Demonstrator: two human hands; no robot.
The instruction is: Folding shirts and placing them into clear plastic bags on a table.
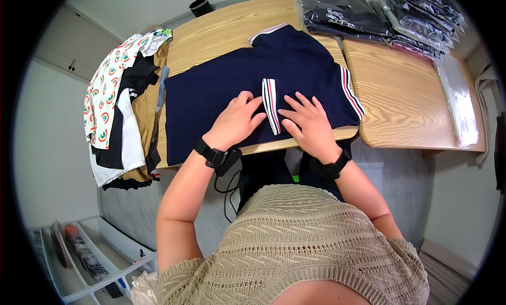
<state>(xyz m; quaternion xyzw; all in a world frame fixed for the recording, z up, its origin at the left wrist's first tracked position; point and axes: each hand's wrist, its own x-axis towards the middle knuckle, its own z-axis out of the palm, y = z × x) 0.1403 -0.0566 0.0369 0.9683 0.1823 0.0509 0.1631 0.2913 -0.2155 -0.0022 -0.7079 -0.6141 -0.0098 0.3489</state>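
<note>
A navy short-sleeved shirt [221, 83] lies flat on the wooden table, its striped collar [351, 93] to the right and its hem to the left. The far sleeve points away, with a striped cuff [269, 33]. On the near side, the other sleeve is folded inward over the body, so its white, red and navy cuff [270, 107] lies across the shirt. My left hand [236, 117] rests on the fabric left of this cuff, thumb and index finger apart at its edge. Right of the cuff, my right hand [307, 125] lies with spread fingers on the folded sleeve.
Several garments [114, 107] are piled over the table's left end, beside a blue slim object [162, 87]. Bagged dark clothes [344, 16] are stacked at the back right. Clear plastic bags [458, 103] lie on the right-hand table [399, 95]. A divided white bin [99, 261] stands lower left.
</note>
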